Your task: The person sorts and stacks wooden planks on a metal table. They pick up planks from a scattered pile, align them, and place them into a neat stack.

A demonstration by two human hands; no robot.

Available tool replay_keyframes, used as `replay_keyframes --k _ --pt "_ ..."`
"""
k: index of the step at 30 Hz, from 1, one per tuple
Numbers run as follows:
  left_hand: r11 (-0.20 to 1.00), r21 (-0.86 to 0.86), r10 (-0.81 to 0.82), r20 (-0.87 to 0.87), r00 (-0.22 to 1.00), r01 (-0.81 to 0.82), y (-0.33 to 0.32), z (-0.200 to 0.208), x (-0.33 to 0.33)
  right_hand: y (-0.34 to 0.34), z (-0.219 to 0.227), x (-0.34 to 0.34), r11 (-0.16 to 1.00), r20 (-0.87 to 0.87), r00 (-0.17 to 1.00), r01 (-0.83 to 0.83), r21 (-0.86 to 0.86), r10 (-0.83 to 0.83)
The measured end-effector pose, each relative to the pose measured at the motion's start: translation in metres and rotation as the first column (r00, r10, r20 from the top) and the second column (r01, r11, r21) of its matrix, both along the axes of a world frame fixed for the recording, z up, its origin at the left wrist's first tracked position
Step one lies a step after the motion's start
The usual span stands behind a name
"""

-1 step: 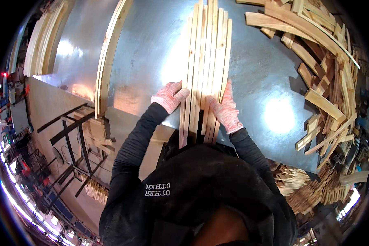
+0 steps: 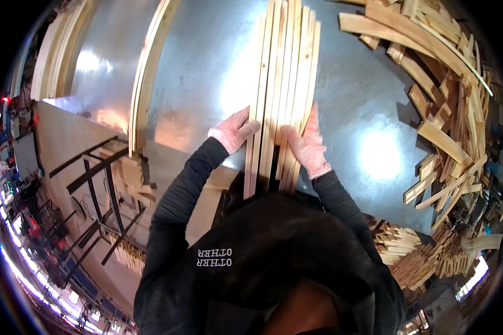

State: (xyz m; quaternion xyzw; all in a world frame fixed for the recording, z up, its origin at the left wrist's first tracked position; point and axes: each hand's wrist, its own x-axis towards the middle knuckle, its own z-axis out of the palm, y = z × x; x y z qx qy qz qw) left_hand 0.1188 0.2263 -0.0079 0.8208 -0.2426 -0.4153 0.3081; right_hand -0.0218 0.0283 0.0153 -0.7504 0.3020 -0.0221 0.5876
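A bundle of long, pale wooden strips (image 2: 285,67) lies lengthwise in front of me on a shiny metal tabletop, its near ends uneven and reaching my body. From the left side, my left hand (image 2: 233,130) grips the bundle, thumb over its top edge and fingers against its side. My right hand (image 2: 308,146) clasps the opposite side, thumb lying across the strips and fingers stretched along the outer one. Both hands wear pinkish knit gloves. A dark gap shows between strips near the close ends.
The metal tabletop (image 2: 201,72) spans the view. Narrow boards (image 2: 146,78) lie to the left, with a stack of planks (image 2: 67,50) farther left. A jumbled heap of wood offcuts (image 2: 447,139) covers the right side. A black metal frame (image 2: 109,190) stands at lower left.
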Motion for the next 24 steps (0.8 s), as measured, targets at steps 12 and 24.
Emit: replay_keyframes --k 12,24 --pt "0.593 0.515 0.252 0.612 0.750 -0.619 0.126 0.042 0.145 0.011 -0.022 0.013 0.997 0.135 0.988 0.077 0.013 -0.078" --pt "0.700 0.117 0.643 0.323 0.694 -0.704 0.204 0.054 0.145 0.100 -0.026 0.156 0.971 0.098 0.987 -0.107 -0.214 0.130"
